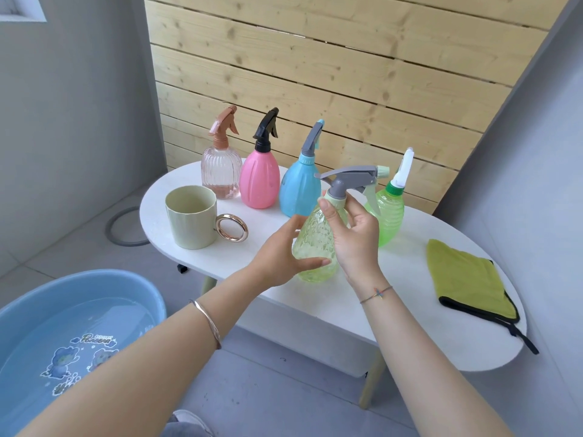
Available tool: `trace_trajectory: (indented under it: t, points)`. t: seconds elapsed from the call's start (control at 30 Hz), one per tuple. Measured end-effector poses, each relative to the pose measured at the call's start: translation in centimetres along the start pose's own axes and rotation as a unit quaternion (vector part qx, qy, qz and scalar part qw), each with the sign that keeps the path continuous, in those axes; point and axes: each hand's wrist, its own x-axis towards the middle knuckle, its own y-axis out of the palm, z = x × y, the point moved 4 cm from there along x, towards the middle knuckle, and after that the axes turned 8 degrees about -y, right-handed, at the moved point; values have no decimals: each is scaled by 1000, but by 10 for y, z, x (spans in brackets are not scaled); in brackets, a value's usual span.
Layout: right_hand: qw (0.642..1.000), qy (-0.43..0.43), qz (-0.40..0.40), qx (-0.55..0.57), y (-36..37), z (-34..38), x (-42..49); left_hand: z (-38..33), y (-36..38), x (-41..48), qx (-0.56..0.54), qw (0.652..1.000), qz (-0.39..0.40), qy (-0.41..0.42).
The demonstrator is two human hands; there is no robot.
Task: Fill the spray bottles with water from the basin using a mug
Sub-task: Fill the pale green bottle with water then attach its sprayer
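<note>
From the head camera we see our left hand (279, 253) fingers wrapped around the yellow-green bottle (315, 244) belly, right hand (355, 236) fingers pinching its collar. The mug (191, 222) stands on the surface (410, 323) left of our fingers; the basin (72, 335) lies below-left.

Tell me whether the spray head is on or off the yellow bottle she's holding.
On. The grey spray head sits on the neck of the yellow bottle, with the right hand gripping its collar; cannot tell how tightly it's screwed.
</note>
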Motion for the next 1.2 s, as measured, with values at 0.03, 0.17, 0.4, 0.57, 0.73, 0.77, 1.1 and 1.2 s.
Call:
trace_trajectory:
  t: [0.03, 0.17, 0.4, 0.57, 0.73, 0.77, 1.1, 1.2]
  points:
    - [1000, -8, 2, -9, 0, 1, 0, -1, 1, -1, 4, 1000, -4, 2]
    - [994, -22, 81, -68, -10, 4, 11, -4, -3, -3, 42, 999, -1, 9]
    - [970, 85, 218, -58, -41, 5, 27, 9, -4, -10, 116, 992, 54, -16]
    - [966, 59, 75, -239, -44, 1, -9, 5, 5, -10, 131, 988, 85, -6]
    - [956, 26, 29, -291, -38, -8, -8, 11, 6, -8, 127, 988, 87, -17]
    - [957, 28, 29, -288, -39, -11, -5, 11, 4, -7, 125, 988, 86, -19]
    - [951, 43, 82, -297, -30, -36, 42, -27, -34, 29, 137, 990, -15, -24]
    - [949, 37, 77, -303, -26, -41, 52, -29, -35, 42, 152, 988, -1, -27]
